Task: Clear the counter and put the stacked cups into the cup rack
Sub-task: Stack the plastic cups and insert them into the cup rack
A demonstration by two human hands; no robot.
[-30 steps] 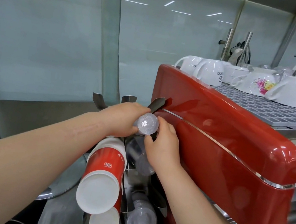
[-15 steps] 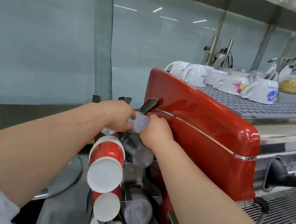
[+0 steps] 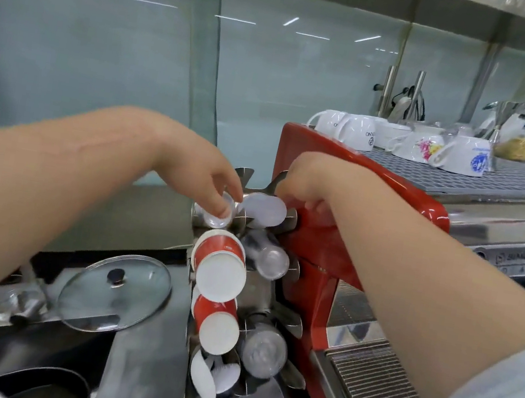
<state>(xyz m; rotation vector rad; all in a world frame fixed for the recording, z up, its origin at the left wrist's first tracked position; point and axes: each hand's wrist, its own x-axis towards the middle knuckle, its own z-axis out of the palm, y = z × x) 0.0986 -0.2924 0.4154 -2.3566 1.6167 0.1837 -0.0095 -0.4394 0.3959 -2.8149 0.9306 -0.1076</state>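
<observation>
Translucent plastic cup stack [image 3: 264, 212]: lay horizontal in steel cup rack [image 3: 259, 287], base toward camera; between left hand [image 3: 204, 177], fingertips touching neighbouring clear cup [image 3: 215, 213], and right hand [image 3: 308, 185], fingers curled at its rim.

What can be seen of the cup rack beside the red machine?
The cup rack is a shiny metal stand with curved prongs in two columns, set against the red espresso machine's left side. Red-and-white paper cup stacks fill left slots, clear cup stacks right slots, bases outward. The left hand touches a clear cup at the top; the right hand curls beside it.
</observation>
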